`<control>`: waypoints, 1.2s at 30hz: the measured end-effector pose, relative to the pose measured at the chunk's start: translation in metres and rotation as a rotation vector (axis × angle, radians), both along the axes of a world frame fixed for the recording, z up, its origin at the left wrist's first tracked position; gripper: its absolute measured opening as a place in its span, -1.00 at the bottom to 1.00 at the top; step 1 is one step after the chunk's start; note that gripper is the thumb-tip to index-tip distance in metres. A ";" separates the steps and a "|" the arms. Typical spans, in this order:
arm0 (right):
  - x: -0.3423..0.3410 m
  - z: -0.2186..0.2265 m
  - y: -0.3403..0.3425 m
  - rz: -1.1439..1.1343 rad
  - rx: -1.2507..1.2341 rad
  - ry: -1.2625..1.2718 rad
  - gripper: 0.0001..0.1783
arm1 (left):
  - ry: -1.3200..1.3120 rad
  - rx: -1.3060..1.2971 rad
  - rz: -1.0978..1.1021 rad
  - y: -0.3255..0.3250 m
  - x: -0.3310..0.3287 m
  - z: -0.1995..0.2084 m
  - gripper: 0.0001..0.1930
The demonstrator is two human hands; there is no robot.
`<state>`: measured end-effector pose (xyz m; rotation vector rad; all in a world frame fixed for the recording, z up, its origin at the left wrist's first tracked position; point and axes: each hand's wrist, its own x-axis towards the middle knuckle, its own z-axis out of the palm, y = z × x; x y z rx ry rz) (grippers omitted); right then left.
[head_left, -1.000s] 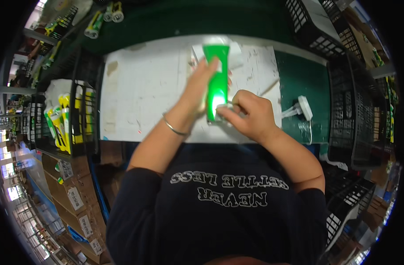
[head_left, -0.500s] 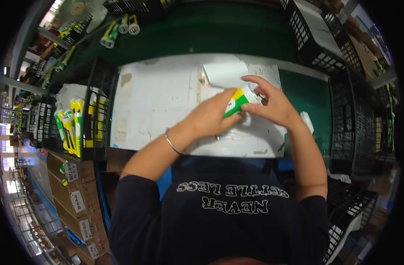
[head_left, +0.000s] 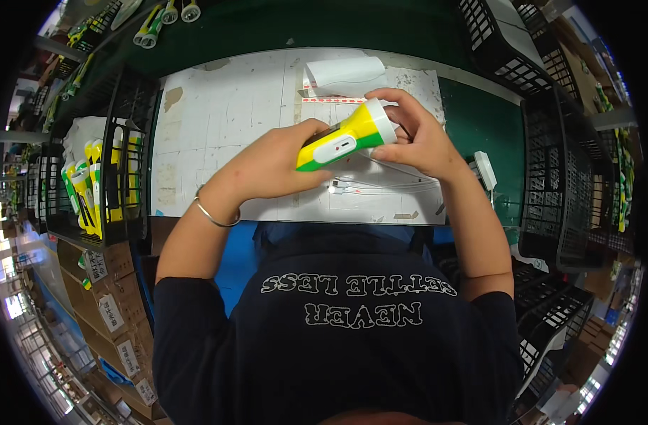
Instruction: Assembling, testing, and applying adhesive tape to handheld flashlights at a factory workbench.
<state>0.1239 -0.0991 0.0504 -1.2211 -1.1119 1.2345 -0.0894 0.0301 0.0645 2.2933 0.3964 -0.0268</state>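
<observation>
The left hand (head_left: pixel 274 163) wraps a yellow-green flashlight (head_left: pixel 356 129) above the white board (head_left: pixel 225 106), its lens end toward two o'clock. The right hand (head_left: pixel 427 145) pinches its rim (head_left: pixel 382 124) between thumb and fingers. A white cable (head_left: pixel 340 185) lies at six o'clock, a black basket (head_left: pixel 126 230) at nine.

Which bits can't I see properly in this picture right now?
In the head view:
Yellow-green flashlight: lens turned away, toward the right hand.
Its tail end: covered by the left hand.
White USB cable: partly hidden behind the right forearm.
Far flashlight: cut off by the top edge.
</observation>
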 end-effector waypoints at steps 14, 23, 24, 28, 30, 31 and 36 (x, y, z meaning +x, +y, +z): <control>-0.014 -0.053 0.009 -0.222 -0.092 -0.257 -0.82 | -0.197 -0.601 0.298 -0.008 0.009 -0.049 -0.22; -0.001 -0.033 0.000 -0.215 -0.187 -0.028 -0.79 | -0.254 -0.301 0.261 -0.019 0.024 -0.049 -0.23; -0.001 -0.032 0.000 -0.214 -0.185 -0.028 -0.79 | -0.276 -0.272 0.250 -0.019 0.025 -0.050 -0.22; -0.008 -0.031 -0.001 -0.292 -0.212 0.008 -0.79 | -0.284 0.067 0.318 -0.029 0.026 -0.051 -0.22; -0.012 -0.033 0.000 -0.333 -0.208 0.014 -0.80 | -0.172 0.210 0.414 -0.034 0.030 -0.047 -0.21; -0.014 -0.034 0.001 -0.367 -0.230 0.068 -0.80 | -0.171 0.210 0.417 -0.035 0.030 -0.047 -0.21; -0.014 -0.050 0.003 -0.454 -0.125 0.073 -0.80 | -0.241 0.148 0.398 -0.034 0.032 -0.052 -0.25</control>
